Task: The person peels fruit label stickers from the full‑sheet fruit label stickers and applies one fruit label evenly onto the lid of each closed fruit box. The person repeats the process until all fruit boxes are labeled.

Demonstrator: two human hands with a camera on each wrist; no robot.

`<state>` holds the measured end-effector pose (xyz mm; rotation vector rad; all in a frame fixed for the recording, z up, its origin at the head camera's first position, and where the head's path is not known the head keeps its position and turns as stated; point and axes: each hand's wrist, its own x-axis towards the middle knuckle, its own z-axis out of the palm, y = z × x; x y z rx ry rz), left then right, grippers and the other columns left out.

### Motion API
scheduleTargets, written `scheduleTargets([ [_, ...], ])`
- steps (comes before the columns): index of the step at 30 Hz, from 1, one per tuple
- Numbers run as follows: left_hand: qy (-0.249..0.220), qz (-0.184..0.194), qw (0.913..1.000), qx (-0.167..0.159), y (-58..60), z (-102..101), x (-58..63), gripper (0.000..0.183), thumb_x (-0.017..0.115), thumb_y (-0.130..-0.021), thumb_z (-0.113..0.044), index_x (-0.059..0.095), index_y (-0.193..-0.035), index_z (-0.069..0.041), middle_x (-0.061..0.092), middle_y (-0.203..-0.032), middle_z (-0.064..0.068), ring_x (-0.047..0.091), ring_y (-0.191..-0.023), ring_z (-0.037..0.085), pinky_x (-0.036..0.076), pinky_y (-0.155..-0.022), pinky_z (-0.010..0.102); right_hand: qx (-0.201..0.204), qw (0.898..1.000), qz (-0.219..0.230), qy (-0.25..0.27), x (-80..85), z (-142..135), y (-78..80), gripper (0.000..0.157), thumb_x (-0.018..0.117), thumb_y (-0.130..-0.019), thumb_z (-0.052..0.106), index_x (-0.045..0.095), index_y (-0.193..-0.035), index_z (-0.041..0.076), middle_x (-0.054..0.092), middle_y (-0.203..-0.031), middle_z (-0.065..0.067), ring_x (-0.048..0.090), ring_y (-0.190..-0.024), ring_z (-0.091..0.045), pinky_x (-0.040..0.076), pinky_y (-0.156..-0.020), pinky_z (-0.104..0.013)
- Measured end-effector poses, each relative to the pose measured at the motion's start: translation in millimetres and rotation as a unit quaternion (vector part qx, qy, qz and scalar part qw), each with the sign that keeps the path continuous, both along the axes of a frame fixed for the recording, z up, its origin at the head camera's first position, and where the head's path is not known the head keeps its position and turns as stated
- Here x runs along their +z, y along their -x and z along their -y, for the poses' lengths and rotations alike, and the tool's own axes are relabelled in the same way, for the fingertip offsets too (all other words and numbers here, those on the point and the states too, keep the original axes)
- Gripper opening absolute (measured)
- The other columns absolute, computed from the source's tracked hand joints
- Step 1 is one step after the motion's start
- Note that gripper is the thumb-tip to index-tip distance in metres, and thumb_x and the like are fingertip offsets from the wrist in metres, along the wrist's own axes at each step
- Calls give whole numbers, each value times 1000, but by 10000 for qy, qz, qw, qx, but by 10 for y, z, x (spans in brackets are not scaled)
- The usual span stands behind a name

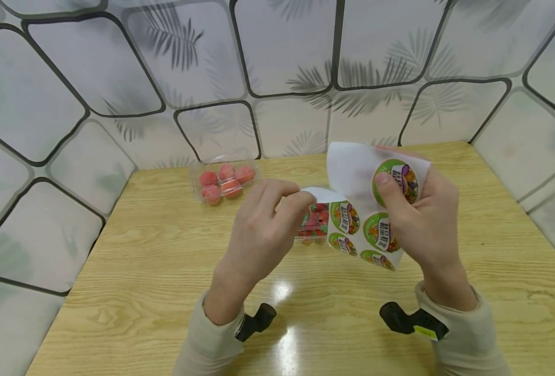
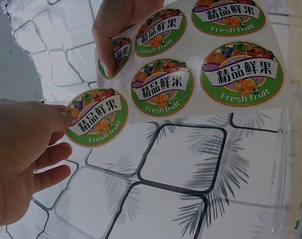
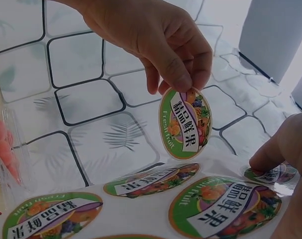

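Between thumb and fingertips, my left hand [image 1: 263, 230] pinches one oval fruit sticker [image 2: 98, 118] printed "Fresh fruit". In the head view its white back shows, and its far end meets the edge of a white sticker sheet [image 1: 350, 162]. I cannot tell whether it still clings there. My right hand [image 1: 428, 219] grips that sheet at its right side, thumb over a green label [image 1: 396, 180] on the front. Several more stickers show on the sheet in the right wrist view, which also shows the pinched sticker [image 3: 185, 124] tilted upright.
A clear plastic box of strawberries [image 1: 314, 222] stands on the wooden table [image 1: 141, 292] behind the hands, partly hidden by them and the sheet. Farther back on the left is an open clear box with round reddish fruits [image 1: 230, 188]. Patterned covering [image 1: 291, 125] rises behind the table.
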<state>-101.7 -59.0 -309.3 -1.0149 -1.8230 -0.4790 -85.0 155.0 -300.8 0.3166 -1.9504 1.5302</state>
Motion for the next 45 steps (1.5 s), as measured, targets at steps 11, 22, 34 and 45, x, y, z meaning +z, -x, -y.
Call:
scheduleTargets([
  [11,-299,236,9993,-32,8,27,6,6,67,-89,1,64,-94,-2,61,-87,12,58,-77,26,51,-68,34,-4,10000,-4,8,1,-20,0,30,61,-93,-4,68,-121,-1,73,-89,6,71,-68,-6,53,-51,-17],
  [22,-597,268,9976,231,4,70,1,6,64,-90,2,64,-96,-1,59,-88,15,56,-76,28,50,-63,35,20,10000,-17,-67,-1,-41,0,30,61,-93,-4,67,-122,-1,73,-89,8,71,-69,-5,53,-51,-17],
  [34,-742,396,9959,344,-1,95,10,4,64,-93,0,64,-97,0,58,-90,15,55,-75,28,48,-62,35,25,9999,-61,-84,-46,-162,129,29,61,-94,-2,67,-122,-1,73,-90,8,71,-72,-5,53,-53,-16],
  [45,-752,495,9952,375,6,88,3,7,66,-91,2,63,-97,0,58,-90,15,55,-76,28,49,-62,36,277,9978,451,390,-19,-364,186,29,60,-93,-3,68,-120,3,73,-84,-1,72,-69,-9,54,-52,-18],
])
